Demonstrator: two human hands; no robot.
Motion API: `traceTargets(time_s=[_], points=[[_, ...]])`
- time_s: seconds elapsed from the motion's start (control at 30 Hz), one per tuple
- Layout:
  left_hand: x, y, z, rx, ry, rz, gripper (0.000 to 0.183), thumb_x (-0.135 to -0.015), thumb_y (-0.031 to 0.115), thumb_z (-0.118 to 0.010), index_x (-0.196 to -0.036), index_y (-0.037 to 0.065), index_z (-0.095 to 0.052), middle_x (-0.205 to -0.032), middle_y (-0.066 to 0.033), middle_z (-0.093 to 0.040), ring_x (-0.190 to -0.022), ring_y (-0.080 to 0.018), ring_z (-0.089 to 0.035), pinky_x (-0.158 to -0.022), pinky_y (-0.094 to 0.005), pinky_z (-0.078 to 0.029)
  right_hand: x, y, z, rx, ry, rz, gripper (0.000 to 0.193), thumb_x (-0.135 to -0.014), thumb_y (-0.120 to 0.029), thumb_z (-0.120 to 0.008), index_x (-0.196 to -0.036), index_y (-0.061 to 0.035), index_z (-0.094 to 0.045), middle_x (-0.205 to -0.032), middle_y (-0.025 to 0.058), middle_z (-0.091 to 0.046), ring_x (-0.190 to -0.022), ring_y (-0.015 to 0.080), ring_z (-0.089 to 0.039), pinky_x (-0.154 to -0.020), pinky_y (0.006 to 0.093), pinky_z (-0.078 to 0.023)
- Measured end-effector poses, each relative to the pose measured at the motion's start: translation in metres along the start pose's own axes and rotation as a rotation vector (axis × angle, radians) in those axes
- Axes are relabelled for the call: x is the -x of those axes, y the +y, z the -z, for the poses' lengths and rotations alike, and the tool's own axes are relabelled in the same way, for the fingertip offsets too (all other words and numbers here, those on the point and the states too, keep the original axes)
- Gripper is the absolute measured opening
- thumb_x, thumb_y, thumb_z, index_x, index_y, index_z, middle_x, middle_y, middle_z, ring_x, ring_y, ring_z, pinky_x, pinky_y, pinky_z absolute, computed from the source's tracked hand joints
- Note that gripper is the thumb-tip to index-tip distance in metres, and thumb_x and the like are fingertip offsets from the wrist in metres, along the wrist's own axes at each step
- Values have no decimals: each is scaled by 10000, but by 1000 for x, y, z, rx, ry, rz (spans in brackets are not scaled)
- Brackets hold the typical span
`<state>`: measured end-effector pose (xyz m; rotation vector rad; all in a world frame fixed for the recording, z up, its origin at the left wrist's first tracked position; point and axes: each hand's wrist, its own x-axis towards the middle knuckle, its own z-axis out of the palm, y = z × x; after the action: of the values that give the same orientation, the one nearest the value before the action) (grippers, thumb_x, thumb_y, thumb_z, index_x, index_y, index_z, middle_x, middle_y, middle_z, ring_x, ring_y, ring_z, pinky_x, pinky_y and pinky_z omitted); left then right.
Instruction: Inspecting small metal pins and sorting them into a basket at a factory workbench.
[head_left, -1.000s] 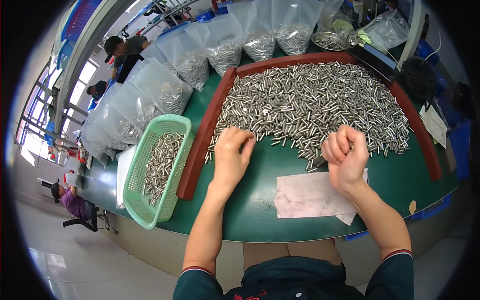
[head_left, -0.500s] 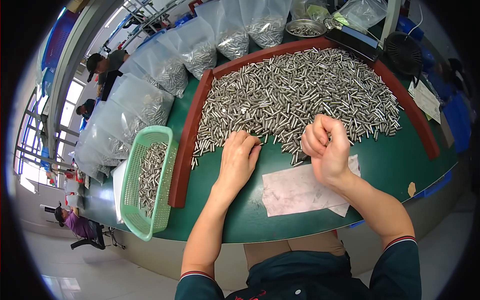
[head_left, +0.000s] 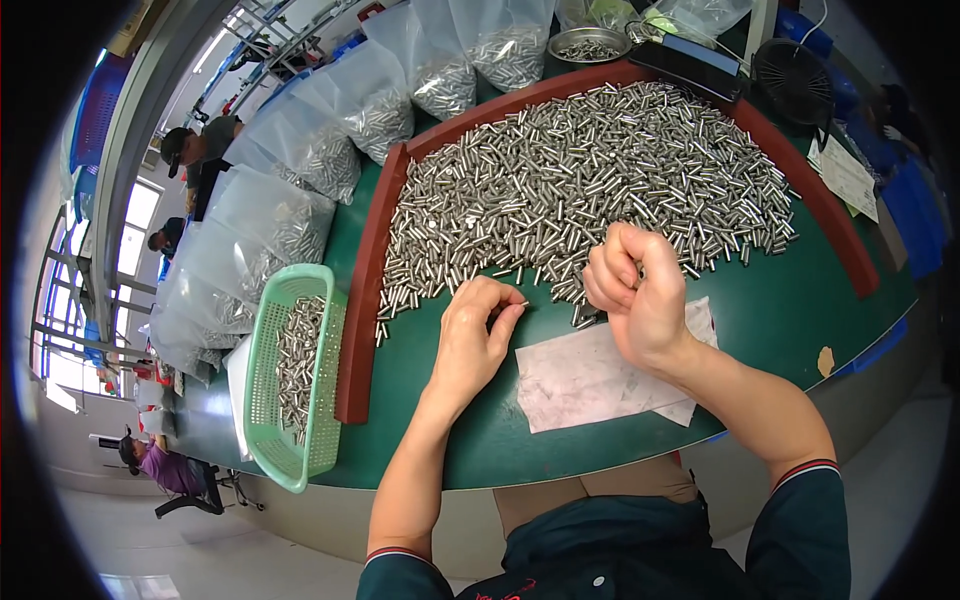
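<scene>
- Head view: the left hand [head_left: 466, 342] is near the heap's lower edge, thumb and index fingers closed on 1 metal pin [head_left: 525, 304].
- The right hand [head_left: 645, 300], at about 3 o'clock of the left, is raised in a loose fist; whether its curled fingers hold anything, I cannot tell.
- The heap of pins [head_left: 590, 170] spreads on the green counter [head_left: 520, 455], at 1 o'clock of the left hand, inside a red-brown frame [head_left: 372, 270].
- A stained pink cloth [head_left: 565, 380] lies at 7 to 8 o'clock of the right hand.
- The green basket [head_left: 323, 420], with more pins inside, stands at 8 to 9 o'clock of the left hand, beside the frame.
- Clear bags [head_left: 380, 115] of pins line the counter toward 11 o'clock.
- A metal bowl [head_left: 590, 61] sits at 12 o'clock of the heap, a black fan [head_left: 793, 80] at 2.
</scene>
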<state>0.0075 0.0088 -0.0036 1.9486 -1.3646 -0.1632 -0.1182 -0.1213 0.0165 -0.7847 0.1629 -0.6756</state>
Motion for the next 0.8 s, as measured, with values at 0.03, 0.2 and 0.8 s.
traceTargets(time_s=[0.03,0.2,0.8], points=[[0,4,-1,37,-21,44,57,-715,13,-600,-755,0,-562,-701,-85,-528,-656,-221,-510,-588,-316,-416,0,0,2,-9,6,-7,307,-804,-162,-326,-510,-105,-262,-422,-17,-259,-386,62,-175,-373,232,-153],[11,26,-2,40,-262,-47,71,-676,13,-628,-734,-4,-589,-702,-67,-552,-638,-183,-510,-577,-281,-415,6,11,5,-15,-56,-120,328,-831,-196,-315,-515,-125,-261,-407,-33,-238,-382,73,-159,-390,247,-149],[18,26,-11,-62,-169,-141,85,-614,-29,-616,-661,6,-555,-655,-57,-522,-580,-200,-460,-536,-304,-384,13,17,1,20,-53,-224,319,-807,-167,-320,-497,-114,-272,-417,-28,-250,-388,67,-171,-390,241,-146]])
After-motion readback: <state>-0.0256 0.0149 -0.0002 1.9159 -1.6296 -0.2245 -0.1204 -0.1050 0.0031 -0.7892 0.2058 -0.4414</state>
